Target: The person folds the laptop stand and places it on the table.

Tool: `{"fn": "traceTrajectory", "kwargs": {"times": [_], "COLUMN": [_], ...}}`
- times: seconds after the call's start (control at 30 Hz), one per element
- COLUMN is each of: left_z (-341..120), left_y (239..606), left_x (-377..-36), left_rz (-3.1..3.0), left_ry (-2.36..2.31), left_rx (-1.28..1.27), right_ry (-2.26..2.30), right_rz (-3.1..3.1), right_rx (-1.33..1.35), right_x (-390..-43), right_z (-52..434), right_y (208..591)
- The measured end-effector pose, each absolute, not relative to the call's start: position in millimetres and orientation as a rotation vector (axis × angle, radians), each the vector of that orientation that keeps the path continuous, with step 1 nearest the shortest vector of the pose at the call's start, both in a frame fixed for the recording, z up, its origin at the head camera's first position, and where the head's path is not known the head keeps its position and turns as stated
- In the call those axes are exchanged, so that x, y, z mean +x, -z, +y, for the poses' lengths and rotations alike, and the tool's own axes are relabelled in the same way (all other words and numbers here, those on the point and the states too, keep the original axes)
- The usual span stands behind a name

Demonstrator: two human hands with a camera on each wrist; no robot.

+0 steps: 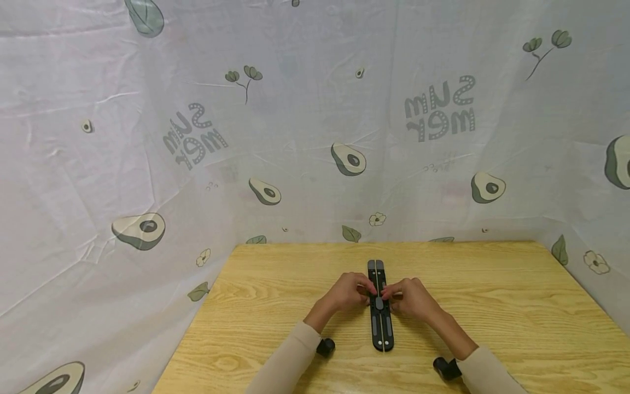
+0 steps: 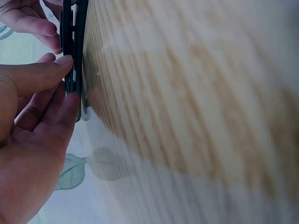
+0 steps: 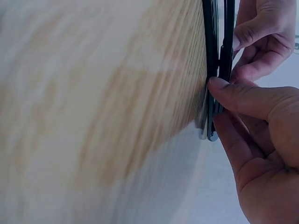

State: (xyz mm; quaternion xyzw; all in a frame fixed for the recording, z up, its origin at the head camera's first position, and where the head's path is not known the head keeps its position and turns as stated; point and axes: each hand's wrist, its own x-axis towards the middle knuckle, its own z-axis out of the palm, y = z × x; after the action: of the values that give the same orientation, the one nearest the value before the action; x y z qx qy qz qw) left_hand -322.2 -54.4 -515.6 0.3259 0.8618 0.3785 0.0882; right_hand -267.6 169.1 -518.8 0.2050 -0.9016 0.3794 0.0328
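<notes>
A black folding laptop stand [image 1: 375, 325] with grey pads lies folded lengthwise on the wooden table, its two long bars side by side. My left hand [image 1: 348, 291] pinches its left edge near the middle, beside the oval pad. From the opposite side my right hand [image 1: 412, 298] pinches the right bar at about the same height. In the left wrist view the left thumb and fingers take the thin edge of the stand [image 2: 79, 51]. The right wrist view has the right thumb on the stand [image 3: 212, 60] with fingers beneath it.
The light wood table [image 1: 275, 306] spreads around the stand on all sides. A pale curtain [image 1: 305, 109] printed with avocados and leaves hangs behind the table and to both sides. Black wrist cameras [image 1: 326, 347] sit at both sleeves, close above the tabletop.
</notes>
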Motion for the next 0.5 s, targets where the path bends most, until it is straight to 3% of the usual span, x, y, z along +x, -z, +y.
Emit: {"fn": "traceTrajectory", "kwargs": {"times": [0.27,0.5], "left_z": [-56.9,-55.8], "left_y": [517.0,517.6], "left_x": [-320.5,-321.6], "left_rz": [2.537,2.671], "left_ry": [-1.222,-1.061], "left_rx": [0.873,0.959], "right_ry": [-1.122,-1.117], "right_rz": [-2.774,-2.764], "right_rx": [0.53,0.545], "right_x": [-266.5,-266.7], "right_z": [167.5,168.4], "right_y": [521.3,521.9]}}
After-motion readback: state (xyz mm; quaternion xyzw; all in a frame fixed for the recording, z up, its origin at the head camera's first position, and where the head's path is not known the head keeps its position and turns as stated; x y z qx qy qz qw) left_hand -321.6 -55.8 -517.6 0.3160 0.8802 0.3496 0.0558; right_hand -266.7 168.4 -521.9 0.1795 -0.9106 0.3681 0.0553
